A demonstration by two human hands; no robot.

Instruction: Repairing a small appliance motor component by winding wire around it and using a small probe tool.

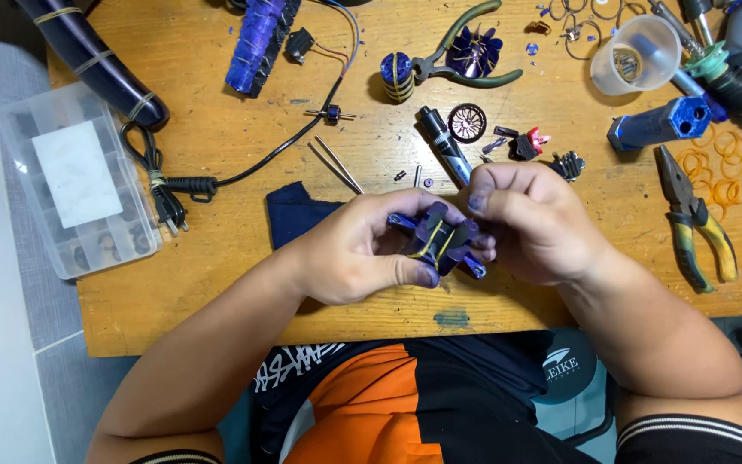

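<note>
- Wooden workbench [216, 283]: the landmark for all positions below; both hands work above the middle of its near edge.
- Left hand [358, 249]: fingers curled, thumb pressed against the near face of the small purple assembly [440, 241], gripping it from the left.
- Right hand [534, 223]: fingers closed, fingertips pinching the same assembly from the right; the two hands meet around it.
- Small purple assembly: a dark purple block crossed by yellow rubber bands, with blue tabs at its ends, held just above the bench's near centre.
- Dark blue cloth [298, 215]: lying on the bench just behind the left hand.
- Clear parts box [79, 189]: overhanging the bench's left edge.
- Black power cord [173, 185]: coiled with its plug near the left edge, beside the box.
- Yellow-handled pliers [697, 223]: at the right edge.
- Green-handled pliers [465, 51]: at the far centre.
- Clear plastic cup [637, 53]: at the far right.
- Blue cylindrical housing [659, 125]: on its side, far right, below the cup.
</note>
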